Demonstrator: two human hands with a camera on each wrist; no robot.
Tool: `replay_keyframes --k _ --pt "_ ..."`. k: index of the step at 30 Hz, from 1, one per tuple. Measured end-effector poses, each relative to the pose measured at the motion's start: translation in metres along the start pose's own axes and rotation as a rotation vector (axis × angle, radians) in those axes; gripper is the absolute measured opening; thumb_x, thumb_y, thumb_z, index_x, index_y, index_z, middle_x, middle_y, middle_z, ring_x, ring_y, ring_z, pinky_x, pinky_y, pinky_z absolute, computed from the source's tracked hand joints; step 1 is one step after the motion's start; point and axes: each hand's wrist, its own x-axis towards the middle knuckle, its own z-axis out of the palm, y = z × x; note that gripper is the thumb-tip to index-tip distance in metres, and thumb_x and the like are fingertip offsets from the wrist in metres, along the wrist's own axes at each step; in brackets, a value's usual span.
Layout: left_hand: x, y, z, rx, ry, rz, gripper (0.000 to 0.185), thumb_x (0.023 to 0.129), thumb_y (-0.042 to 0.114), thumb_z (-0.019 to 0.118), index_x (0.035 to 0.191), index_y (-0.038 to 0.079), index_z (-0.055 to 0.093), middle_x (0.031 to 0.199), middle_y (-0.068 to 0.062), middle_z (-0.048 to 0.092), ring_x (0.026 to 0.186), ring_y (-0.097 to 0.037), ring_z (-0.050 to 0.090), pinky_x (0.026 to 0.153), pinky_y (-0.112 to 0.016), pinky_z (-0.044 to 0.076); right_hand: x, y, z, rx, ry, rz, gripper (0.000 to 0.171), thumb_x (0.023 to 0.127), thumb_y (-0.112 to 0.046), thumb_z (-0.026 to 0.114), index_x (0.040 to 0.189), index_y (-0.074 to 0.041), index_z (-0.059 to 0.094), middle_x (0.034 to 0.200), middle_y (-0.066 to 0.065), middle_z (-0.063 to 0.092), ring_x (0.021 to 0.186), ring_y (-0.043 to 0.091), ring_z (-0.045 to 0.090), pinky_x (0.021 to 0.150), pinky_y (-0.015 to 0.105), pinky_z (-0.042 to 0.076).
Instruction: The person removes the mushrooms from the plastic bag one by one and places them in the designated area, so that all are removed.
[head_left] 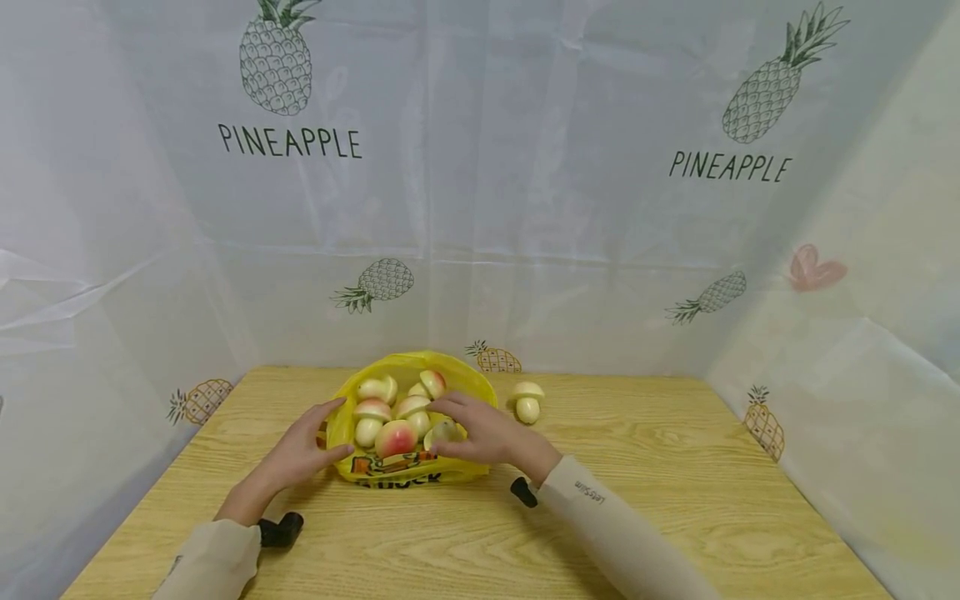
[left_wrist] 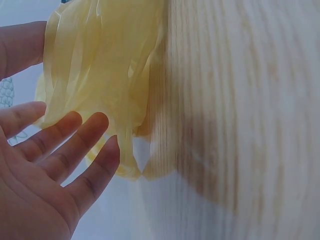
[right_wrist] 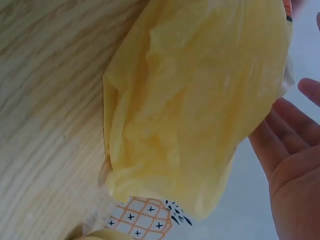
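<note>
While 2 hands [head_left: 303, 448] [head_left: 483, 429] flank it, the yellow bag [head_left: 401, 366] holds mushrooms [head_left: 369, 431].

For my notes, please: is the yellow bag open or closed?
Open: the yellow bag is spread wide in the head view, mushroom-shaped pieces visible inside.

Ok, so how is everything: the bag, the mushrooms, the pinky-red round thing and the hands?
Yellow bag: mouth wide open, on the table
Mushrooms: inside the bag
Lone mushroom: outside it, on the table
Pinky-red round thing: inside the bag
Left hand: open, at the bag's edge
Right hand: at the bag's mouth, grip unclear
</note>
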Motion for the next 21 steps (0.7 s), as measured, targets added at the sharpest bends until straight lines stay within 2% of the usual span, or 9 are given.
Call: replay_keyframes --k 7,13,21 --pt "0.0003 0.0017 -0.0006 0.001 -0.005 -0.009 0.076 0.084 0.028 0.076 0.144 0.0 0.038 0.135 -0.025 0.045 0.112 -0.039 0.051 0.089 -0.056 0.042 0.001 -0.0023 0.0022 0.012 -0.018 -0.002 0.054 0.096 -0.044 0.055 0.142 -0.017 0.046 0.14 0.001 0.045 0.126 0.018 0.046 0.1 0.037 0.041" --pt "0.0005 0.0017 -0.0008 -0.001 -0.003 -0.011 0.077 0.083 0.027 0.076 0.144 0.0 0.037 0.134 -0.025 0.046 0.111 -0.039 0.051 0.089 -0.056 0.042 0.0014 -0.0006 0.0016 0.017 -0.008 -0.037 0.04 0.098 -0.031 0.056 0.132 -0.011 0.056 0.133 0.003 0.051 0.119 0.015 0.05 0.098 0.031 0.041" --pt "-0.0004 0.003 -0.0009 0.01 -0.007 -0.024 0.078 0.084 0.029 0.075 0.144 -0.002 0.036 0.13 -0.023 0.048 0.11 -0.038 0.052 0.088 -0.055 0.043 -0.0004 0.0036 0.0026 0.022 0.019 -0.034 0.032 0.097 -0.026 0.058 0.124 -0.008 0.062 0.124 0.002 0.056 0.111 0.014 0.053 0.094 0.028 0.043"
